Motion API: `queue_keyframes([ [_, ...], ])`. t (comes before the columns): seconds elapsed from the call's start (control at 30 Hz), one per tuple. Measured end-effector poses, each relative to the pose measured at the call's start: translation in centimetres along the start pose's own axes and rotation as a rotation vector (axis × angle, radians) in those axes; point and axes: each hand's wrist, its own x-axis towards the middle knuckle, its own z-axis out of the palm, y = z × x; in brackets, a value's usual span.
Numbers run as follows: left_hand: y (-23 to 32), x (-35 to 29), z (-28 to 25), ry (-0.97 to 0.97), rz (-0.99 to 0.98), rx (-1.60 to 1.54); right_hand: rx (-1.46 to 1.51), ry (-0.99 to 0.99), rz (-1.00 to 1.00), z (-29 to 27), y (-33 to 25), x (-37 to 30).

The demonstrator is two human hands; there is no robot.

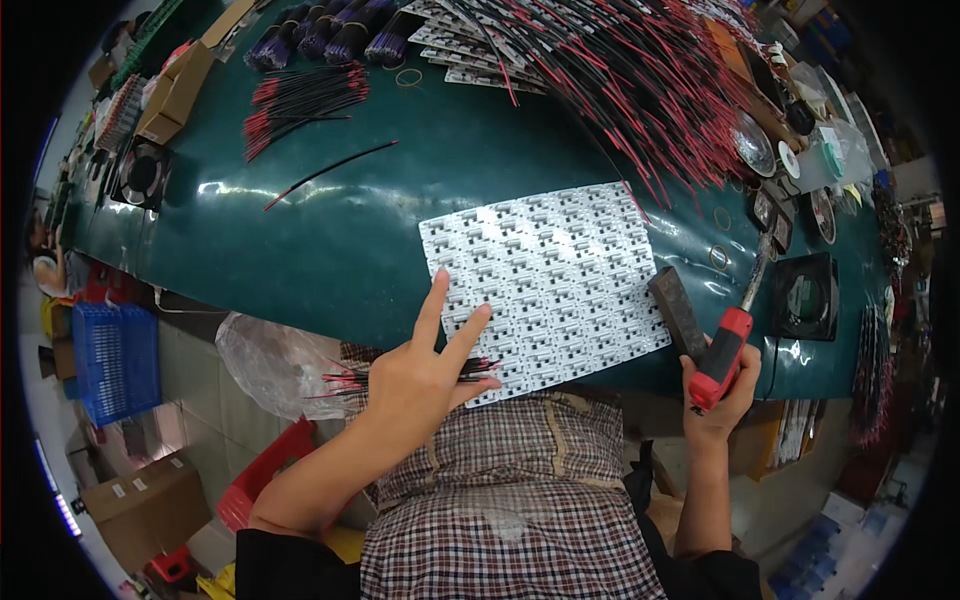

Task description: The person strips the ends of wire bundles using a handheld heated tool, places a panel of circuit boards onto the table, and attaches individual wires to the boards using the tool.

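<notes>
One white circuit panel [545, 285] lies flat on green counter [330, 230], near edge. Left hand [425, 375], two fingers spread, pinches wire bundle [345, 378]; right hand [722, 385] clamps soldering iron [735, 335]. Judgement: steady panel, feed one wire.

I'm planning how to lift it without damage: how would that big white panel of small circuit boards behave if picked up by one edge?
The white panel looks thin and wide, so it would probably sag or flex. Its near edge overhangs the green table, so a push might slide it off. The left hand pinning it suggests it is light.
</notes>
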Motion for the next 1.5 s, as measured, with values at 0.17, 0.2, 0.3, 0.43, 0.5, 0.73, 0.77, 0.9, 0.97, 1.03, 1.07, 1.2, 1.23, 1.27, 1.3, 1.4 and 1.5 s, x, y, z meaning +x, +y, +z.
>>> queue_keyframes([
  [0.17, 2.1, 0.9, 0.9, -0.013, -0.036, -0.019, -0.039, 0.000, -0.027, -0.1, 0.7, 0.0],
  [0.2, 2.3, 1.1, 1.3, -0.002, -0.029, -0.030, -0.039, -0.006, -0.027, -0.3, 1.0, 0.0],
  [0.3, 2.5, 1.2, 1.7, 0.001, -0.036, -0.055, -0.049, -0.039, 0.038, -0.6, 1.1, 0.2],
  [0.43, 2.2, 1.4, 0.4, -0.022, -0.049, -0.035, -0.132, -0.070, 0.040, -1.0, 0.2, 0.6],
  [0.5, 1.4, 2.0, -1.3, -0.006, -0.061, -0.128, -0.128, -0.039, 0.004, -1.5, -0.6, 0.5],
  [0.73, -4.2, 6.1, -7.7, 0.768, 0.053, -0.868, 0.292, 0.071, 0.281, -6.1, -5.6, 1.5],
  [0.77, -4.5, 6.2, -7.3, 0.767, 0.049, -0.867, 0.252, 0.014, 0.239, -7.6, -5.2, 2.0],
  [0.9, -6.4, 6.7, -4.3, 0.843, -0.195, -1.017, 0.676, 0.017, 0.197, -12.4, -6.9, 4.6],
  [0.97, -7.4, 6.1, -3.8, 0.793, -0.123, -0.973, 0.851, -0.095, 0.217, -13.5, -7.1, 5.1],
  [1.03, -6.4, 7.2, -4.8, 0.794, -0.144, -0.962, 0.950, -0.184, 0.211, -11.3, -7.9, 4.8],
  [1.07, -5.8, 7.7, -5.5, 0.798, -0.163, -0.949, 0.939, -0.220, 0.226, -9.8, -8.3, 4.5],
  [1.2, -6.2, 8.1, -6.7, 0.249, -0.257, -0.553, 0.869, -0.295, 0.508, -4.1, -11.8, 3.2],
  [1.23, -6.7, 8.1, -6.3, 0.248, -0.258, -0.550, 0.831, -0.354, 0.579, -3.3, -12.3, 3.1],
  [1.27, -7.1, 8.1, -5.7, 0.056, -0.347, -0.549, 0.831, -0.390, 0.586, -2.2, -12.5, 2.9],
  [1.3, -7.5, 8.0, -5.2, -0.137, -0.434, -0.549, 0.826, -0.429, 0.593, -1.3, -12.9, 2.9],
  [1.4, -7.3, 8.0, -3.5, -0.031, -0.408, -0.557, 0.820, -0.476, 0.661, 1.4, -14.4, 3.0],
  [1.5, -7.5, 8.1, -2.4, 0.027, -0.382, -0.495, 0.802, -0.592, 0.724, 2.9, -14.0, 3.1],
])
